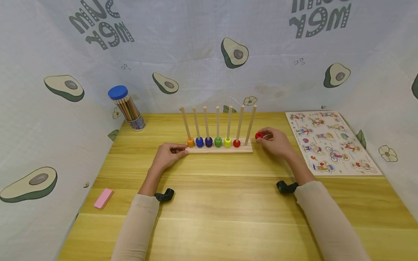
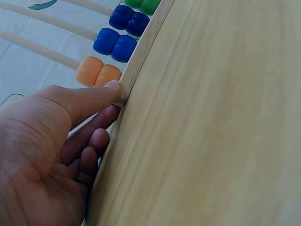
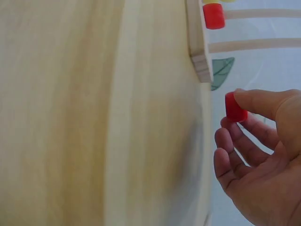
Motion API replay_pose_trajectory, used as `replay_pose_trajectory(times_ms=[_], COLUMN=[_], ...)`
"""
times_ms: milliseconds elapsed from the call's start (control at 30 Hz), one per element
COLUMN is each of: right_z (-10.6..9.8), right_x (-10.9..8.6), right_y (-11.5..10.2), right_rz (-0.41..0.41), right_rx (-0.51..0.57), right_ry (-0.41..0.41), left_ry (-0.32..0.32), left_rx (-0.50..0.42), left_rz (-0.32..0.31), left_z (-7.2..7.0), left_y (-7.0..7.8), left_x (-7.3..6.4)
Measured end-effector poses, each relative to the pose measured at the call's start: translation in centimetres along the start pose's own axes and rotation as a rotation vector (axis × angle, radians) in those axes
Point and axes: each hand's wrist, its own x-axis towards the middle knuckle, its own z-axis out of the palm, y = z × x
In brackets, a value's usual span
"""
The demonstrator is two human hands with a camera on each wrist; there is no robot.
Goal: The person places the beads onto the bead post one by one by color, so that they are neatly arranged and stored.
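Note:
A wooden peg rack (image 1: 219, 149) stands on the table with seven upright pegs. Orange (image 1: 190, 142), blue (image 1: 199, 142), dark blue (image 1: 208, 141), green (image 1: 218, 141) and yellow (image 1: 227, 142) beads sit low on their pegs, two of each in a stack. One red bead (image 1: 236, 143) is on the sixth peg; the rightmost peg is bare. My left hand (image 1: 166, 156) pinches the left end of the base, thumb on its front face near the orange beads (image 2: 90, 70). Just right of the rack, my right hand (image 1: 275, 142) pinches a loose red bead (image 3: 235, 107) between thumb and fingers, raised off the table.
A picture puzzle board (image 1: 333, 143) lies at the right rear. At the left rear stands a blue-lidded tube of colored sticks (image 1: 127, 108). A pink block (image 1: 103, 198) rests near the left edge. A patterned cloth (image 1: 202, 54) hangs behind the table.

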Motion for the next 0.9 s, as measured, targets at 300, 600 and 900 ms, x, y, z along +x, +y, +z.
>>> replay_pose_trajectory(times_ms=[300, 600, 900], right_z=[-3.5, -5.8, -5.4], right_x=[-1.8, -3.1, -2.5], right_y=[-2.3, -6.9, -10.5], right_rz=[-0.080, -0.187, -0.327], right_rx=[-0.006, 0.104, 0.218], right_ry=[0.153, 0.280, 0.296], left_ry=[0.001, 0.004, -0.001], left_rx=[-0.010, -0.022, -0.006], left_rz=[-0.009, -0.003, -0.015], left_z=[0.1, 0.0, 0.0], left_y=[-0.2, -0.3, 0.0], left_x=[0.0, -0.1, -0.1])
